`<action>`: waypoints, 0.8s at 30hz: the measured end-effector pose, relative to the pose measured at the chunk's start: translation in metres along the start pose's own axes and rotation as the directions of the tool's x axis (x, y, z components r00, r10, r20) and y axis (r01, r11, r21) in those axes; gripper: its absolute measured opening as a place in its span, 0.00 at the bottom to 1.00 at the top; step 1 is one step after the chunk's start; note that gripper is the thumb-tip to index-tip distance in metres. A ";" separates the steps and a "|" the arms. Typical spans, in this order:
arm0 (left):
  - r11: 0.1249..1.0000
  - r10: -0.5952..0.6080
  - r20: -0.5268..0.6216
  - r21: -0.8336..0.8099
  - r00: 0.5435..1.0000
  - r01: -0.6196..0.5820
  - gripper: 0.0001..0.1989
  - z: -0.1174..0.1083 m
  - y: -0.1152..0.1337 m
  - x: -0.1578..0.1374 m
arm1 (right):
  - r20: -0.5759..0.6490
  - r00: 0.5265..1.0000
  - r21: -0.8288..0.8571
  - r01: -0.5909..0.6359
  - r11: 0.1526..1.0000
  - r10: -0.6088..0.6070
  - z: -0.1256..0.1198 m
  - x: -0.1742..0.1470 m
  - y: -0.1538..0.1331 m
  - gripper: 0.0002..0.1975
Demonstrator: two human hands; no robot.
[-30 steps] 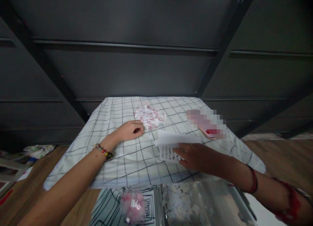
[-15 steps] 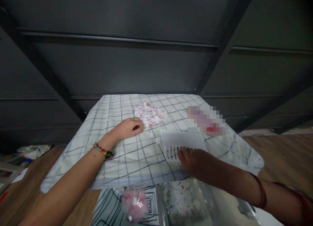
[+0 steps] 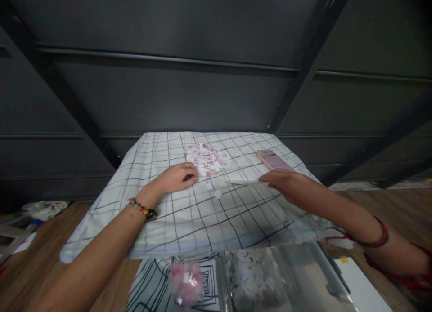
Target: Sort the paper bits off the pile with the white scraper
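Note:
In the head view my right hand is closed on one end of a white paper sheet, which is seen nearly edge-on just above the cloth. My left hand rests on the checked cloth with its fingers curled. Its fingertips lie beside the near left edge of a pile of small white and pink paper scraps. Whatever may be under those fingers is hidden. A small white scrap lies apart from the pile, between my hands.
A pink phone lies beyond my right hand on the cloth-covered table. Below the near edge are a clear bin of white scraps and a pink clear-wrapped bundle. Dark metal panels stand behind the table.
My right hand has moved away from me with the paper sheet, which has tilted from showing its slotted face to nearly edge-on. My left hand has stayed in place.

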State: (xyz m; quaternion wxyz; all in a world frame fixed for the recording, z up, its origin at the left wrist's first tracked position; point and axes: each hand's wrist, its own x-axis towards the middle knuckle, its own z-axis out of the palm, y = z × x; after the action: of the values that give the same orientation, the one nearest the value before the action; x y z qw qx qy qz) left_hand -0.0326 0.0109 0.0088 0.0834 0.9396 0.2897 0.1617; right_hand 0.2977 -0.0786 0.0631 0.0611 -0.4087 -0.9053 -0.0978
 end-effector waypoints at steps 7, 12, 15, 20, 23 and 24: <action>0.999 -0.031 0.038 0.013 0.999 0.031 0.14 -0.004 -0.003 -0.006 | -0.124 0.987 -0.039 -0.105 0.994 0.100 -0.011 0.018 -0.015 0.17; 0.999 -0.037 0.059 0.027 0.998 0.035 0.16 -0.003 -0.003 -0.006 | -0.139 0.990 -0.132 -0.014 0.991 -0.004 -0.002 0.032 -0.035 0.16; 0.999 -0.029 0.047 0.031 0.998 0.027 0.16 -0.002 -0.004 -0.006 | -0.092 0.996 -0.155 -0.004 0.988 -0.011 -0.002 0.029 -0.038 0.15; 0.999 0.000 0.044 0.034 0.999 -0.001 0.14 -0.003 0.000 -0.004 | -0.140 0.989 -0.162 0.031 0.986 -0.054 -0.009 0.022 -0.037 0.15; 0.999 0.024 0.030 0.030 0.999 -0.024 0.14 -0.004 0.004 -0.004 | -0.148 0.988 -0.158 0.025 0.987 -0.049 -0.009 0.021 -0.039 0.14; 0.999 0.032 0.018 0.028 0.999 -0.032 0.14 -0.004 0.006 -0.004 | -0.146 0.988 -0.159 0.025 0.987 -0.048 -0.008 0.020 -0.040 0.14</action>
State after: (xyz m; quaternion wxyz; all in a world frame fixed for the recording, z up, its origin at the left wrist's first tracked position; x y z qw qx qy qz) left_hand -0.0338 0.0046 0.0127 0.0700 0.9466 0.2761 0.1509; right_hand 0.2546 -0.0917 0.0699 0.0945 -0.3871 -0.8951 -0.1999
